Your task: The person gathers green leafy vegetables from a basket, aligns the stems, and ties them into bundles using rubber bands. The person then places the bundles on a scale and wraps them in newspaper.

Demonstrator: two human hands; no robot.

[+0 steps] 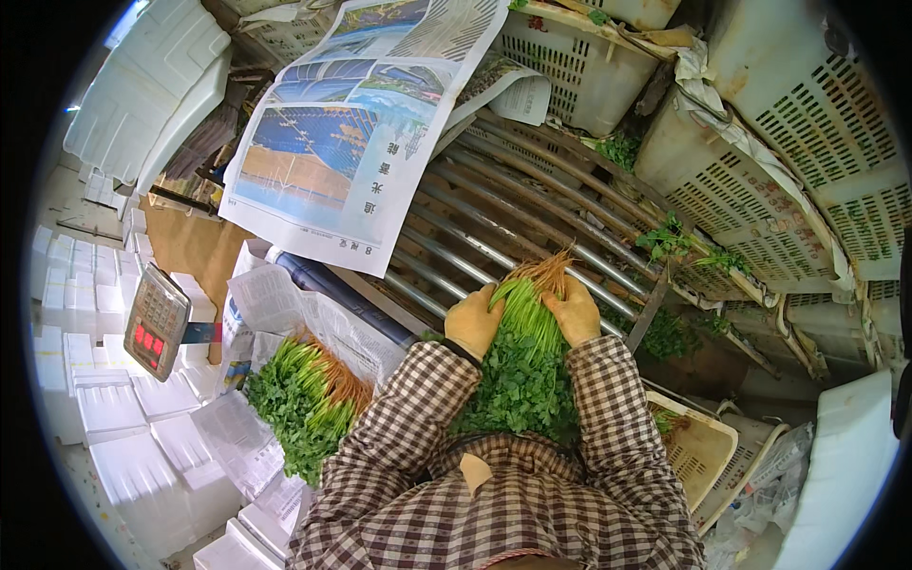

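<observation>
A large bunch of leafy coriander (527,385) lies in front of my body, its brown roots pointing away from me and its leaves towards me. My left hand (473,320) grips the stems from the left side, just below the roots. On the opposite side my right hand (574,311) holds the same bunch, thumb over the stems near the roots. Both hands look covered by pale yellow gloves. To my left, a second pile of coriander (306,402) rests on newspaper (242,442), with its roots towards the upper right.
A rack of metal bars (499,249) stretches beyond my hands. Printed newspaper sheets (342,142) cover its left part. A digital scale display (157,320) stands left, before stacked white foam boxes (135,427). Slotted plastic crates (748,192) line the right; a shallow basket (702,449) sits beside my right arm.
</observation>
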